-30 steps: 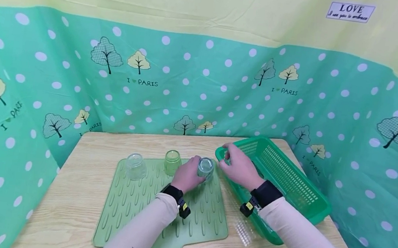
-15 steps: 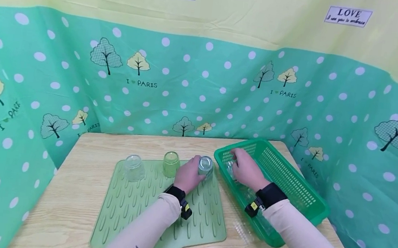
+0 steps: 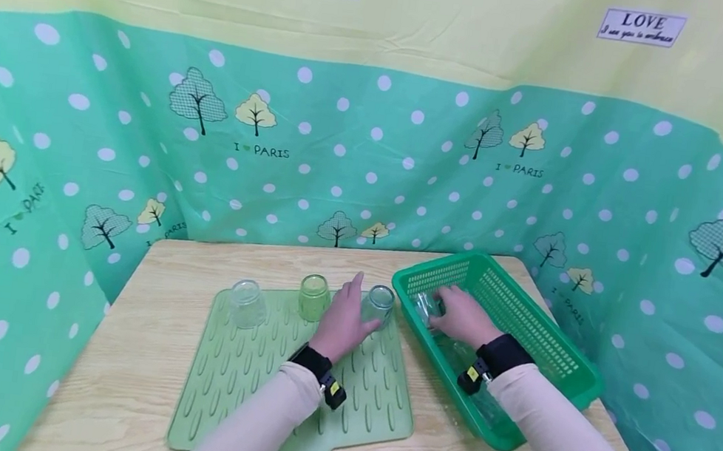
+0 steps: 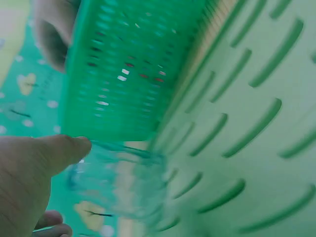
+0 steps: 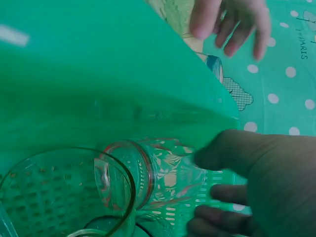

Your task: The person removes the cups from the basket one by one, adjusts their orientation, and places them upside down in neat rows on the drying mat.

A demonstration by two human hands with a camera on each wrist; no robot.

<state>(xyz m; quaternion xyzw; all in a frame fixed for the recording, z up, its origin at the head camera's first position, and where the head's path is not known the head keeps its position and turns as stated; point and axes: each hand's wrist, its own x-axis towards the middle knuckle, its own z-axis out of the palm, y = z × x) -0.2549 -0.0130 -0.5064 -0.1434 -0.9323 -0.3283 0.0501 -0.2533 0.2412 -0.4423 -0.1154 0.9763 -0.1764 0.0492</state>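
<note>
In the head view my left hand is beside the bluish drinking glass, fingers extended and apart from it. That glass stands on the light green ribbed drying mat. My right hand is inside the green plastic basket, at the end of a clear patterned glass. In the right wrist view this patterned glass lies on its side; my thumb reaches its near end and the fingers are spread beneath, not closed round it.
A green glass and a clear glass stand along the mat's far edge. Several other glasses, one with a dark rim, lie in the basket close to the right hand. A patterned curtain hangs behind the wooden table.
My left hand has let go of the bluish glass and straightened its fingers. My right hand has moved from the basket's rim down into the basket, up to the patterned glass.
</note>
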